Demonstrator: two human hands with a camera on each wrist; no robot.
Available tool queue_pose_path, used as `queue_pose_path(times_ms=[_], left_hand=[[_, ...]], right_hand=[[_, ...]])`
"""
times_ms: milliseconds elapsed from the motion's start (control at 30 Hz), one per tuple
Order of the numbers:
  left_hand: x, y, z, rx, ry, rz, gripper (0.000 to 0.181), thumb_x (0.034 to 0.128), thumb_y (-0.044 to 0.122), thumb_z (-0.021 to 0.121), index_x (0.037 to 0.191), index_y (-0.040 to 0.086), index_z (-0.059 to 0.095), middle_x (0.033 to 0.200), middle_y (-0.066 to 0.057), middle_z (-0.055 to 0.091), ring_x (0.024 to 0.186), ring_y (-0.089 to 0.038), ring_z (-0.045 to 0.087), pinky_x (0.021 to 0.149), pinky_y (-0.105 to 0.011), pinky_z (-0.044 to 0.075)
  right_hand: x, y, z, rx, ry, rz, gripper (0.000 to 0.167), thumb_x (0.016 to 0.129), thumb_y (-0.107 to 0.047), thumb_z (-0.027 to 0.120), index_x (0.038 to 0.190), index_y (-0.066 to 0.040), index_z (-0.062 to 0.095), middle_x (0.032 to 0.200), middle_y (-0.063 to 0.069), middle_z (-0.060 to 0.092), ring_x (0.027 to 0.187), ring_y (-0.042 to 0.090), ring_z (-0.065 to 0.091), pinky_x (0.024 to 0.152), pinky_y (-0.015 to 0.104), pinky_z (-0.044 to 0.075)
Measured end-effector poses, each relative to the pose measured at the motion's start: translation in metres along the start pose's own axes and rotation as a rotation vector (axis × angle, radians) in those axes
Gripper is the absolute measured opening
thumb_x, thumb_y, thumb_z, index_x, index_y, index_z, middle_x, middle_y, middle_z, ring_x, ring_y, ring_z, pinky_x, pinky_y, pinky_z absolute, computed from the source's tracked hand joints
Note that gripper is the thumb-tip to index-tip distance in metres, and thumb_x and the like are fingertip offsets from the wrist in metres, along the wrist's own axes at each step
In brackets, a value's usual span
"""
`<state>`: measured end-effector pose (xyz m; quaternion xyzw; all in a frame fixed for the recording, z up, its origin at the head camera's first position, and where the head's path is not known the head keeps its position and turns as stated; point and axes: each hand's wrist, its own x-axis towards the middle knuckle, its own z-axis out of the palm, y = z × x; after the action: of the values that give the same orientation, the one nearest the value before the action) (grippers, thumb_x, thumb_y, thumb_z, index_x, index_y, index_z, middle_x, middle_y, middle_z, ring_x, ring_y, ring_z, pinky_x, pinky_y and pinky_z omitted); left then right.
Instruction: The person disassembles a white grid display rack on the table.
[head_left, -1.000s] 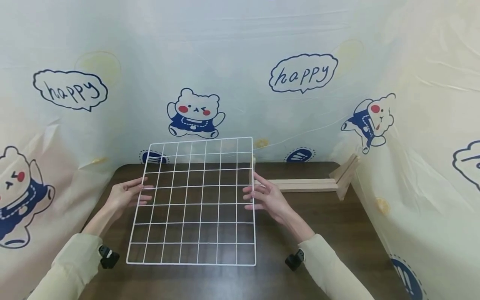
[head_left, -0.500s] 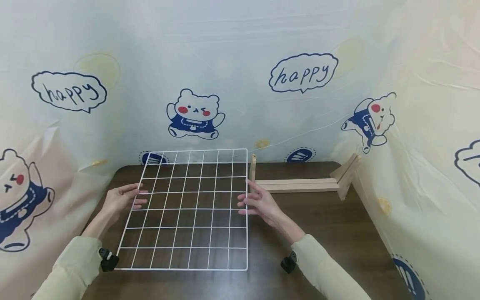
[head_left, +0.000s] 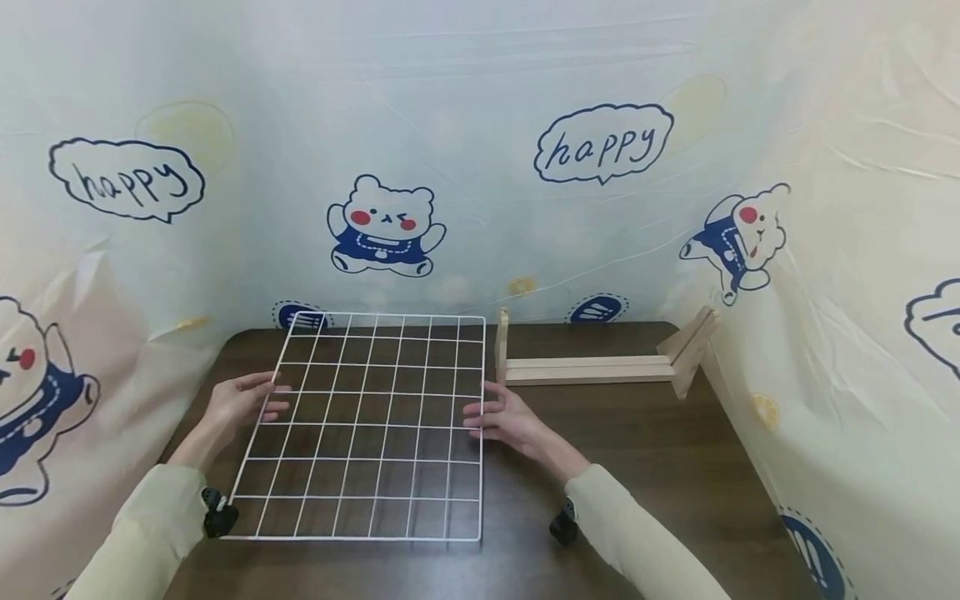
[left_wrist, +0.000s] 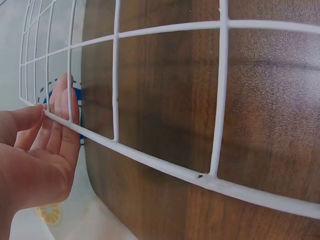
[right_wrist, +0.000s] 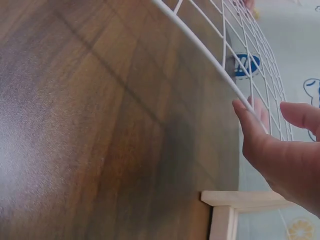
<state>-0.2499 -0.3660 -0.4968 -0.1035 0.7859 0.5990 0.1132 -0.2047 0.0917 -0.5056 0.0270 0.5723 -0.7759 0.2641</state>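
Note:
Both hands hold a white wire grid panel (head_left: 387, 426) above the dark wooden table, its near edge lower in view than its far edge. At its left side bar, the left hand (head_left: 236, 404) pinches the rim; in the left wrist view the thumb lies on the bar and the fingers (left_wrist: 60, 115) pass behind the mesh. The right hand (head_left: 513, 421) grips the opposite side bar, some fingers showing through the openings. In the right wrist view that bar (right_wrist: 200, 44) runs into the hand, which partly hides it.
Behind the right hand stands a pale wooden frame (head_left: 592, 369) with a long crossbar, an upright left end (head_left: 502, 346) and an angled right end (head_left: 688, 352). A printed cloth (head_left: 480, 167) hangs around the brown table (head_left: 637, 467).
The grid panel has come down and shifted left, now lying flatter. Both hands have lowered with it, the right one moving left as well. The wooden frame stays in place.

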Motion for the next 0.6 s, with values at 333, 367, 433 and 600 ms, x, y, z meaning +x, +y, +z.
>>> queue_pose_path(times_ms=[333, 367, 433, 600], left_hand=[[0.005, -0.012, 0.0, 0.023, -0.057, -0.056, 0.051, 0.1037, 0.007, 0.039, 0.146, -0.014, 0.02, 0.128, -0.03, 0.054, 0.085, -0.017, 0.071, 0.077, -0.039, 0.057], [0.005, -0.013, 0.0, 0.02, -0.071, -0.058, 0.051, 0.1037, 0.006, 0.039, 0.145, -0.015, 0.019, 0.129, -0.03, 0.053, 0.086, -0.018, 0.071, 0.078, -0.04, 0.056], [0.004, -0.015, -0.001, 0.012, -0.098, -0.065, 0.051, 0.1038, 0.006, 0.039, 0.145, -0.017, 0.017, 0.132, -0.031, 0.049, 0.089, -0.019, 0.071, 0.08, -0.041, 0.056], [0.005, -0.021, -0.004, 0.003, -0.117, -0.042, 0.049, 0.1025, 0.002, 0.039, 0.143, -0.019, 0.019, 0.131, -0.034, 0.049, 0.09, -0.019, 0.07, 0.081, -0.041, 0.055]], right_hand=[[0.008, 0.006, -0.004, 0.001, 0.015, 0.012, 0.065, 0.093, 0.017, 0.041, 0.15, 0.001, 0.015, 0.138, 0.033, 0.043, 0.118, 0.041, 0.054, 0.103, 0.052, 0.038], [0.008, 0.007, -0.005, 0.005, 0.011, 0.015, 0.066, 0.093, 0.018, 0.04, 0.151, -0.001, 0.016, 0.139, 0.033, 0.042, 0.119, 0.041, 0.053, 0.103, 0.052, 0.038], [0.009, 0.008, -0.006, 0.013, -0.008, 0.019, 0.07, 0.091, 0.02, 0.038, 0.152, -0.004, 0.016, 0.14, 0.034, 0.04, 0.121, 0.043, 0.051, 0.102, 0.054, 0.038], [0.011, 0.012, -0.01, 0.033, -0.075, 0.041, 0.077, 0.089, 0.022, 0.035, 0.154, -0.015, 0.017, 0.144, 0.031, 0.036, 0.124, 0.049, 0.045, 0.097, 0.061, 0.039]])
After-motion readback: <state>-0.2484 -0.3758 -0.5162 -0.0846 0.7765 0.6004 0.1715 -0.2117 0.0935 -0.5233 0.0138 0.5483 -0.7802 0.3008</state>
